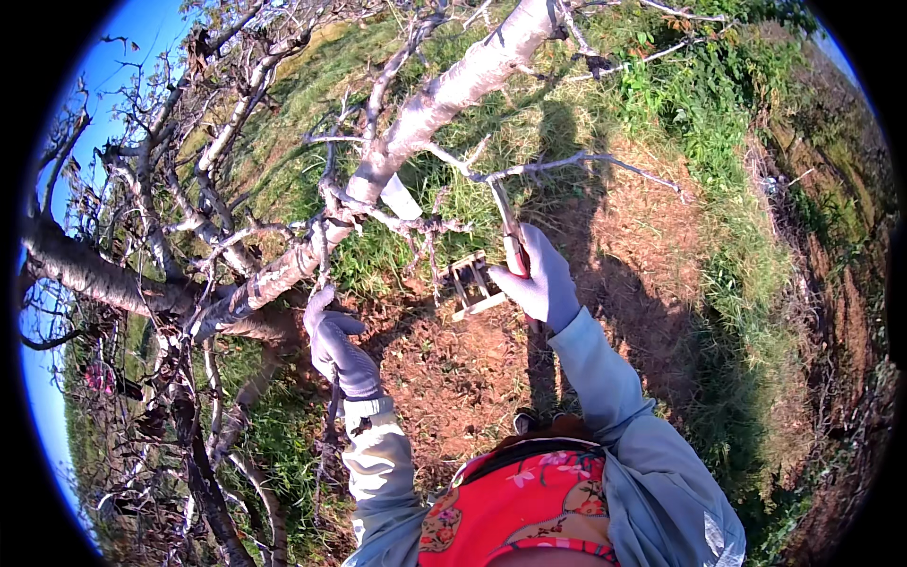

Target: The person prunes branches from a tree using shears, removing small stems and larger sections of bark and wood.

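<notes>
My right hand (542,280), in a pale knitted glove, grips pruning shears (511,230) by their red handles. The tips of the shears touch or overlap a thin bare side branch (542,168); whether the blades are round it cannot be told. Gloved as well, my left hand (340,344) is at a thin upright twig (324,259) beside the thick pale limb (439,106); its fingers are partly bent, and whether they grip the twig is unclear. Short knobbly twigs (425,227) stick out from the limb between my hands.
A small wooden stool or crate (480,301) stands on the reddish soil below. A white object (401,197) shows behind the limb. Dense bare branches (149,294) fill the left side, with a dark stem (202,482) near my left sleeve. Grass and weeds (737,283) border the right.
</notes>
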Tool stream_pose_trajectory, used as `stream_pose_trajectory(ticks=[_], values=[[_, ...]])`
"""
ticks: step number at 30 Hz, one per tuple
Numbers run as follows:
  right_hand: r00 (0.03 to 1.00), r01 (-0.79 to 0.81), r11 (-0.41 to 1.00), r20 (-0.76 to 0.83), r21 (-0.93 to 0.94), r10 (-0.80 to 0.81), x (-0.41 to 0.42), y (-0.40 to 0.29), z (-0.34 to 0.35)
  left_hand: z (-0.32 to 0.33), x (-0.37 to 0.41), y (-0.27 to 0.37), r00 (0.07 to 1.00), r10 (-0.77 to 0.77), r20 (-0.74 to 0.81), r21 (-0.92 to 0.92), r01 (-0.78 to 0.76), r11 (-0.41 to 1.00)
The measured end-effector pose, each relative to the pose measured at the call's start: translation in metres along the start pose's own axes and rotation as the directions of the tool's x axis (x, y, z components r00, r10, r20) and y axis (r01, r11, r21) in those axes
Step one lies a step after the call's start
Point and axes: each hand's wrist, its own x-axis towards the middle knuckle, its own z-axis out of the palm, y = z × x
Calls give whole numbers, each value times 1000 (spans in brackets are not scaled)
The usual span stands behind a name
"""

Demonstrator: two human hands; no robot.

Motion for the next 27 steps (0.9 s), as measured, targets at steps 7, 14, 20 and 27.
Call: stream_pose_trajectory(ticks=[7,14,20,27], values=[[992,3,972,127,-237,28,54,13,-18,1,0,3,1000,4,-25,73,-2,997],[976,31,985,220,-171,7,72,0,-18,13,-1,12,994,-33,-108,74,41,996],[984,109,975,164,-195,-77,79,13,-9,13,-5,8,990,-53,-129,76,63,995],[994,37,995,104,-94,-27,73,25,9,10,-4,3,989,-57,-133,101,71,992]])
